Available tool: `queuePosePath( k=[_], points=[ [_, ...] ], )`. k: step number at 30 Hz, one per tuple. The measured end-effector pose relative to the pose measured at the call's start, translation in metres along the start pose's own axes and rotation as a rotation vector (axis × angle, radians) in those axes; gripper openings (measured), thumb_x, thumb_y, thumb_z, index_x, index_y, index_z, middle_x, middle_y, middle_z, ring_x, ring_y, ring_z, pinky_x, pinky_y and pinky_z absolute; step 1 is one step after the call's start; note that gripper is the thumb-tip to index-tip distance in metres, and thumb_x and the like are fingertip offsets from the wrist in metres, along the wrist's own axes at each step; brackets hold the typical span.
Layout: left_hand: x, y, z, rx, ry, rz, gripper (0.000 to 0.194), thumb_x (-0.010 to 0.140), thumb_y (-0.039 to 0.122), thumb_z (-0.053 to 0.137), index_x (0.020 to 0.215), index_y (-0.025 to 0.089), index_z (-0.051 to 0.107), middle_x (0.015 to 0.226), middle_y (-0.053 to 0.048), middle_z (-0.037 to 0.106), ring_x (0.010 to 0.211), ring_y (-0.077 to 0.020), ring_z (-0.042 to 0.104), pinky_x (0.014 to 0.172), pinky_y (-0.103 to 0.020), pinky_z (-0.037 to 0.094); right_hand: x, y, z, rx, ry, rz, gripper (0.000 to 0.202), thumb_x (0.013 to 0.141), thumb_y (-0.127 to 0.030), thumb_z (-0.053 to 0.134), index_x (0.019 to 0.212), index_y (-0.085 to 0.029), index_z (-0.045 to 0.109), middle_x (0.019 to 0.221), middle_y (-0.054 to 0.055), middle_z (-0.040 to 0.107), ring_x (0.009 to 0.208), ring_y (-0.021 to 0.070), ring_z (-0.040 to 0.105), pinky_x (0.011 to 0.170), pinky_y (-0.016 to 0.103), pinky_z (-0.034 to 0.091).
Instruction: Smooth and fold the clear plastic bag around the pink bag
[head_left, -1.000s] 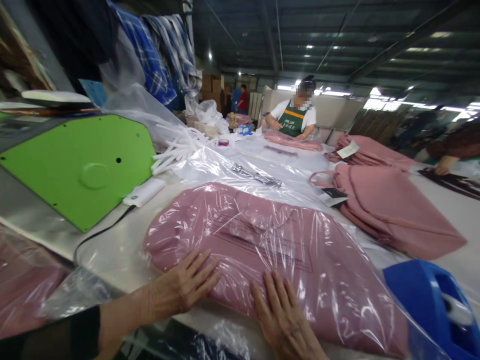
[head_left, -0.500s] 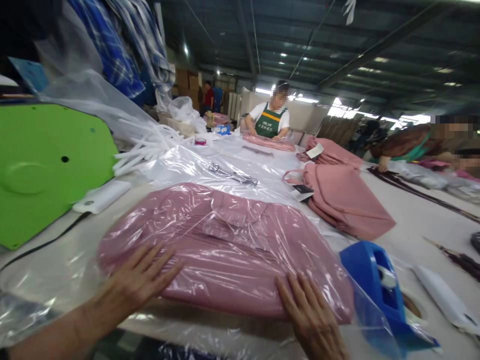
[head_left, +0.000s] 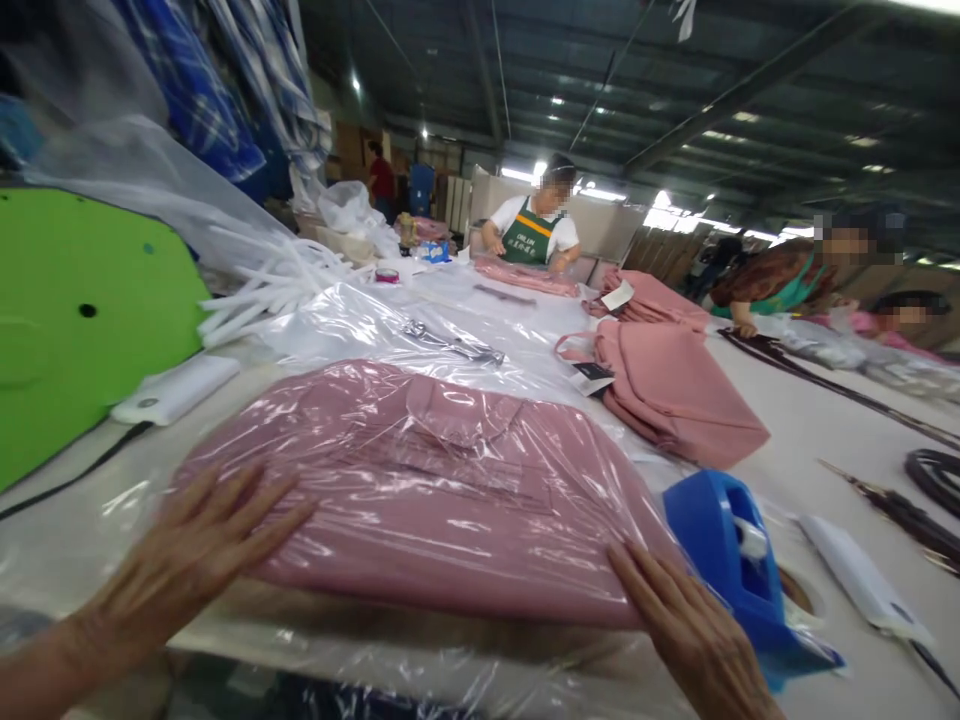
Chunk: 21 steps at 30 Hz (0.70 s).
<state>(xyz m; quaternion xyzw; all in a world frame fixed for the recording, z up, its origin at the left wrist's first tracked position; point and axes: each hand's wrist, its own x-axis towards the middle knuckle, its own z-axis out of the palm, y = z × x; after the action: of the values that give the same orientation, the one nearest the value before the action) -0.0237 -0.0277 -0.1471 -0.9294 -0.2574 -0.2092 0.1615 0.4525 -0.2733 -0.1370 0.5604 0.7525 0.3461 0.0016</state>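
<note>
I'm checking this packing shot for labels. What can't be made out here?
- Head view: print on the bagged pink garment, lost to plastic glare.
- Tag on the pink stack: text too small.
- Right hand: wrist cut by the bottom edge.
- Left hand: blurred.
- Green machine: cut by the left edge.

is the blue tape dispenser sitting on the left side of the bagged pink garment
No, the blue plastic tape dispenser sits beside the right hand, right of the pink garment in its clear plastic bag.
</note>
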Motion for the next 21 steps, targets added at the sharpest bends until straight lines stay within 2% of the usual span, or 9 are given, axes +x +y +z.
queuePosePath(
  k=[2, 5, 8, 11, 15, 17, 19, 21],
  points=[
    [-0.006, -0.009, -0.003, 0.049, -0.047, -0.008, 0.061, 0.095, 0.019, 0.034, 0.151, 0.038, 0.018, 0.155, 0.0, 0.033, 0.144, -0.0266, 0.026, 0.118, -0.049, 0.021, -0.002, -0.001, 0.004, 0.038, 0.016, 0.01, 0.06, 0.091, 0.002, 0.035, 0.149, -0.014, 0.031, 0.139, 0.014, 0.052, 0.119, 0.0256, 0.054, 0.102, 0.038, 0.035],
    [-0.019, -0.016, 0.005, 0.138, -0.063, 0.05, 0.065, 0.094, 0.015, 0.036, 0.152, 0.035, 0.017, 0.149, -0.005, 0.044, 0.139, -0.0241, 0.037, 0.114, -0.039, 0.03, -0.01, -0.013, 0.013, 0.109, 0.015, 0.079, 0.064, 0.091, 0.0, 0.038, 0.151, -0.019, 0.026, 0.145, 0.013, 0.046, 0.127, 0.0285, 0.047, 0.105, 0.041, 0.032],
    [-0.029, -0.013, 0.018, 0.197, -0.012, 0.063, 0.067, 0.091, 0.01, 0.038, 0.152, 0.034, 0.019, 0.147, -0.005, 0.047, 0.141, -0.022, 0.034, 0.116, -0.036, 0.026, -0.021, -0.024, 0.021, 0.156, -0.016, 0.128, 0.065, 0.091, -0.003, 0.036, 0.152, -0.02, 0.023, 0.152, 0.011, 0.035, 0.137, 0.0303, 0.035, 0.109, 0.044, 0.027],
    [-0.033, -0.011, 0.022, 0.229, -0.025, 0.083, 0.076, 0.085, 0.009, 0.048, 0.151, 0.035, 0.021, 0.151, -0.006, 0.041, 0.142, -0.0257, 0.031, 0.116, -0.039, 0.026, -0.027, -0.026, 0.022, 0.164, -0.039, 0.037, 0.061, 0.091, -0.009, 0.033, 0.151, -0.014, 0.025, 0.154, 0.013, 0.03, 0.142, 0.031, 0.026, 0.11, 0.044, 0.024],
    [-0.036, -0.014, 0.016, 0.22, -0.062, 0.173, 0.102, 0.069, 0.014, 0.073, 0.15, 0.039, 0.017, 0.158, -0.014, 0.025, 0.142, -0.0355, 0.028, 0.114, -0.048, 0.029, -0.027, -0.023, 0.017, 0.167, -0.063, -0.018, 0.065, 0.089, -0.012, 0.037, 0.152, -0.013, 0.022, 0.153, 0.021, 0.027, 0.141, 0.0357, 0.027, 0.105, 0.047, 0.032],
    [-0.037, -0.017, 0.013, 0.22, -0.063, 0.215, 0.113, 0.062, 0.016, 0.081, 0.15, 0.039, 0.015, 0.157, -0.018, 0.025, 0.141, -0.0377, 0.03, 0.114, -0.051, 0.028, -0.025, -0.024, 0.015, 0.188, -0.039, 0.004, 0.066, 0.09, -0.018, 0.04, 0.152, -0.016, 0.02, 0.153, 0.023, 0.026, 0.138, 0.0394, 0.032, 0.099, 0.05, 0.04],
    [-0.037, -0.02, 0.012, 0.247, -0.073, 0.239, 0.111, 0.062, 0.016, 0.082, 0.15, 0.039, 0.018, 0.153, -0.017, 0.033, 0.139, -0.037, 0.034, 0.114, -0.052, 0.027, -0.025, -0.027, 0.016, 0.189, -0.011, 0.026, 0.063, 0.093, -0.021, 0.039, 0.153, -0.021, 0.02, 0.155, 0.022, 0.023, 0.135, 0.0407, 0.036, 0.095, 0.051, 0.045],
    [-0.038, -0.024, 0.01, 0.265, -0.086, 0.261, 0.094, 0.07, 0.014, 0.076, 0.147, 0.039, 0.028, 0.149, -0.012, 0.043, 0.138, -0.0325, 0.038, 0.116, -0.05, 0.025, -0.026, -0.03, 0.018, 0.158, -0.021, 0.062, 0.065, 0.092, -0.013, 0.035, 0.153, -0.027, 0.017, 0.157, 0.017, 0.019, 0.137, 0.0393, 0.034, 0.094, 0.05, 0.047]
  ],
)
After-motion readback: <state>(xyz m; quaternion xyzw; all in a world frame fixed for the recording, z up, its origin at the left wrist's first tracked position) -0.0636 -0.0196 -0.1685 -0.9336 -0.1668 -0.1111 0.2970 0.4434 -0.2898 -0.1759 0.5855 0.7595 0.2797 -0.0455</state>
